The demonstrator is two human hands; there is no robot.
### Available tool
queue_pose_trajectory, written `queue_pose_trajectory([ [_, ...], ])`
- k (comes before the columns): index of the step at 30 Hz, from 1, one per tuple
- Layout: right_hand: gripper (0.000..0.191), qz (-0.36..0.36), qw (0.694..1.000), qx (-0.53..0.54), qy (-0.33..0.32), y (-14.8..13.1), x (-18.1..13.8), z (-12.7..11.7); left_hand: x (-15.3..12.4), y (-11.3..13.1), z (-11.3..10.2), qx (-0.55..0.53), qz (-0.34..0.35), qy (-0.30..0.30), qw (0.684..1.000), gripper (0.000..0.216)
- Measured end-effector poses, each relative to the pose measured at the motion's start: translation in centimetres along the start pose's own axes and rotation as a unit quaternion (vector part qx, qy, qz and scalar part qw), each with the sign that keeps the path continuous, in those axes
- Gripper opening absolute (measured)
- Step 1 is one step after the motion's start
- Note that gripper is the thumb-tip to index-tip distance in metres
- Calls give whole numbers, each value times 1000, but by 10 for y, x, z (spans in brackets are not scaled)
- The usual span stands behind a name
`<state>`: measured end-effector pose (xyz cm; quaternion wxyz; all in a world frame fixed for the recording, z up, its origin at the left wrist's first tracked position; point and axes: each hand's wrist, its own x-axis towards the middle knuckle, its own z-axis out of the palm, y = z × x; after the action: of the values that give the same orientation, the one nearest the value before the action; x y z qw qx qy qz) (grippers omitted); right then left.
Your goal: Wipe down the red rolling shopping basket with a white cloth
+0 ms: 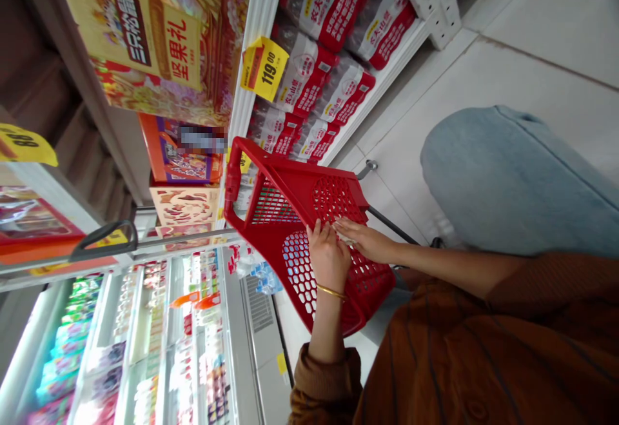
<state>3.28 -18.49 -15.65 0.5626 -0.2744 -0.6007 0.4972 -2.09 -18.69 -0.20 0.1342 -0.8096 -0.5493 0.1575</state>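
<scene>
A red plastic shopping basket [300, 206] with mesh sides is tipped on its side in front of me, its handle towards the shelves. My left hand [327, 258], with a gold bangle on the wrist, rests on the basket's wall and its fingers curl against the mesh. My right hand [363, 239] lies flat on the basket next to the left hand, fingers stretched out. Something small and pale shows at the right fingertips, too small to name. Both arms wear brown sleeves.
White shelves hold packs of bottled water [333, 83] with red labels, a yellow price tag [265, 68] and gift boxes [159, 38]. A chilled display case [159, 341] of drinks runs alongside. My knee in light jeans [507, 180] is over the pale tiled floor [541, 44].
</scene>
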Motion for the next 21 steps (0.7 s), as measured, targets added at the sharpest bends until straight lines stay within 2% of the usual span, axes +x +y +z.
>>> queue_pose_trajectory([
  [3,72,9,1000,-8,-5,-4,-7,-3,3,-6,-12,16,44,-40,998,34],
  [6,71,15,1000,-19,-15,-11,-11,-9,12,-23,-28,17,129,-90,987,33],
  [9,64,19,999,-25,-22,-18,-12,-16,25,-47,-36,4,200,-88,976,31],
  [11,56,31,999,-25,-17,-22,-10,-19,32,-63,-33,-32,243,-83,966,30],
  [13,48,43,999,-20,5,-23,-5,-22,36,-75,-25,-75,267,-71,958,28],
  [16,44,62,995,-3,83,-22,10,-23,37,-83,-11,-117,286,-29,951,24],
  [19,52,84,983,4,161,-20,35,-23,35,-80,-4,-130,295,2,947,21],
  [21,57,88,981,12,173,-17,53,-19,33,-77,-2,-128,291,9,948,20],
])
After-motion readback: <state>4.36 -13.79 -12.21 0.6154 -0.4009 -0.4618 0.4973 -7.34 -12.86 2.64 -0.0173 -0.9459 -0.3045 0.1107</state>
